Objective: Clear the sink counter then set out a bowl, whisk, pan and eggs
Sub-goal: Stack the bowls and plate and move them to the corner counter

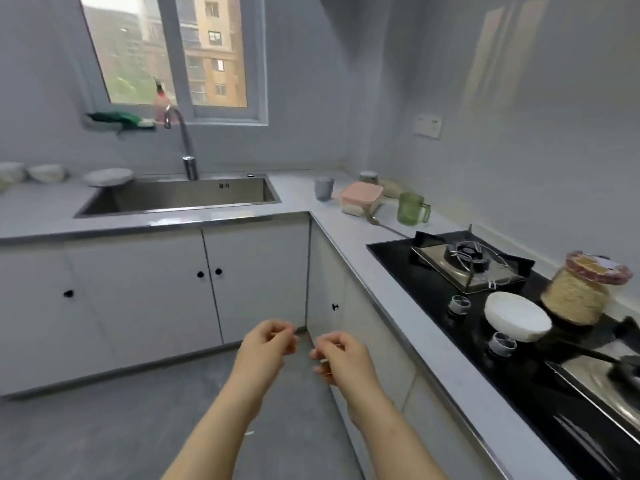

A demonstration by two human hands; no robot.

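My left hand (pixel 268 341) and my right hand (pixel 341 356) hover side by side over the floor in front of the corner cabinets, fingers loosely curled and holding nothing. The steel sink (pixel 180 197) is set in the grey counter (pixel 346 233) ahead. A grey cup (pixel 323 188), a pink-lidded box (pixel 360 197), a green mug (pixel 412 207) and a spoon (pixel 375 221) stand on the counter right of the sink. White bowls (pixel 46 173) and a plate (pixel 108 176) sit left of the sink. A white bowl (pixel 517 315) rests on the stove.
A black gas stove (pixel 485 306) fills the right counter, with a jar of dry food (pixel 578 289) and a dark pan handle (pixel 588 355) on it. The tap (pixel 183 143) rises behind the sink. White cabinet doors (pixel 256 278) run below the counter.
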